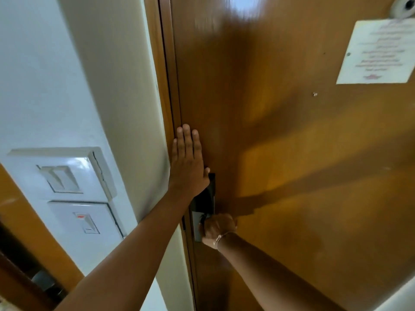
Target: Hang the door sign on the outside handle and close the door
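Both hands are on the wooden door point(280, 142): left hand point(188, 160) pressed flat, fingers released, beside the frame; right hand point(219, 230) clenched around what seems the inside handle, hidden beneath it. Door sign unseen.

There is one wooden door point(292, 153). Two hands are on it: one left hand point(188, 162) and one right hand point(219, 230). One dark lock plate point(205, 198) sits on the door. One paper notice point(379, 52) is fixed to it. Two switch plates are on the wall, an upper switch plate point(65, 173) and a lower switch plate point(85, 221). One thin bracelet point(221, 237) circles the right wrist.
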